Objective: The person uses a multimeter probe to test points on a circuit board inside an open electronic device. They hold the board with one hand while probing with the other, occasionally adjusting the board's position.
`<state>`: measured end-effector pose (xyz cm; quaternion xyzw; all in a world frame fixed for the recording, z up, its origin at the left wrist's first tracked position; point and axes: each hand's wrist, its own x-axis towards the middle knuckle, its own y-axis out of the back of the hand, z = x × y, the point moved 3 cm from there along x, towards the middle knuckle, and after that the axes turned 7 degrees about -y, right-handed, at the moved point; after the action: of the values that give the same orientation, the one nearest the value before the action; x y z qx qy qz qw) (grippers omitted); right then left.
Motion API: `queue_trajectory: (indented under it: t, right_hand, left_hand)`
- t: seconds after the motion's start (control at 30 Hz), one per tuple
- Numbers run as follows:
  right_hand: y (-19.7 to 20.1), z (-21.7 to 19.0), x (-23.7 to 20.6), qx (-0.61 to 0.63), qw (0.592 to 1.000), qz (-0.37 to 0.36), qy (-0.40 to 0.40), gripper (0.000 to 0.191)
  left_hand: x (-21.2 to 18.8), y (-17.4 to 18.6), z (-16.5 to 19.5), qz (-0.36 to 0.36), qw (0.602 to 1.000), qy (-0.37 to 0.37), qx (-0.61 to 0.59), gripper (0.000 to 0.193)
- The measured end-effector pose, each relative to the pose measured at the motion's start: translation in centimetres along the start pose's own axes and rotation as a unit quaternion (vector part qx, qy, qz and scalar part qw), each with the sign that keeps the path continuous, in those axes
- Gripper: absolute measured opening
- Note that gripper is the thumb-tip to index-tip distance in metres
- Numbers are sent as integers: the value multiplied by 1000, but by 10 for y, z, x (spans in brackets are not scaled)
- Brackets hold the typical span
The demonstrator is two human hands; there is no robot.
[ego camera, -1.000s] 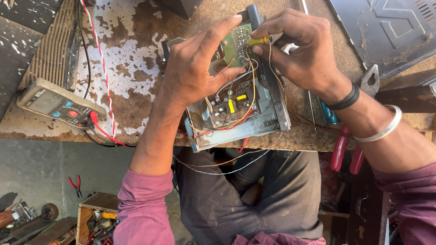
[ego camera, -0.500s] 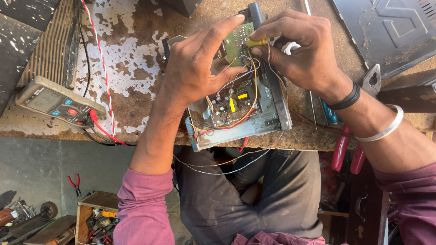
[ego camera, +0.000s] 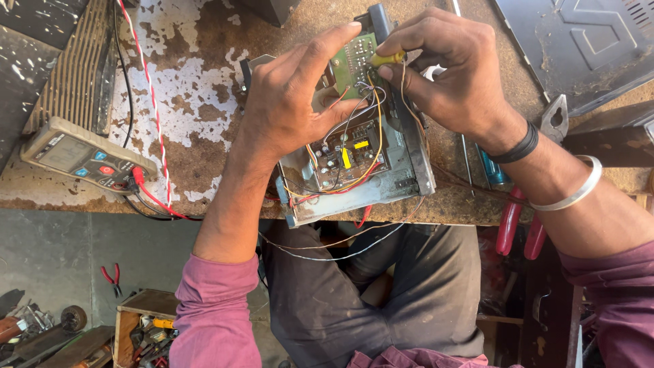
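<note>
An opened metal electronics chassis [ego camera: 407,182] with wires and a circuit board inside lies on the worn workbench [ego camera: 197,88]. My left hand [ego camera: 293,102] holds a small green circuit board [ego camera: 353,60] upright above the chassis, thumb and forefinger on its edges. My right hand [ego camera: 449,68] pinches a small yellow-handled tool [ego camera: 385,58] against that green board. Coloured wires [ego camera: 354,170] run from the board down into the chassis and hang over the bench edge.
A grey multimeter [ego camera: 82,157] with red and black leads lies at the left. Red-handled pliers [ego camera: 524,225] hang over the bench edge at right, beside a blue-handled screwdriver [ego camera: 492,169]. A dark metal cover [ego camera: 579,48] sits at top right. A box of tools [ego camera: 146,327] stands on the floor.
Both hands and the green board stay in nearly the same place; the right hand's fingers shift slightly on the yellow-handled tool.
</note>
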<state>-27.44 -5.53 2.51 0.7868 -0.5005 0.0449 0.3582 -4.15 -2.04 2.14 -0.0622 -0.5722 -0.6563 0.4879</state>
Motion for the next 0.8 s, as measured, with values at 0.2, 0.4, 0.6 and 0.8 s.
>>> queue_trajectory:
  t: [0.2,0.4,0.6,0.8]
  right_hand:
    - [0,4,-2,-2,1000,-10,7,19]
    - [-1,8,-3,11,1000,-3,-7,18]
    - [-1,12,-7,109,991,7,-72,15]
    - [-2,11,-4,130,988,13,-85,19]
  left_hand:
    - [0,-1,-1,-2,1000,1,-2,85]
    - [0,0,-1,5,1000,-8,13,75]
    - [2,2,1,-6,1000,-16,26,47]
    - [4,3,3,-15,1000,-8,14,43]
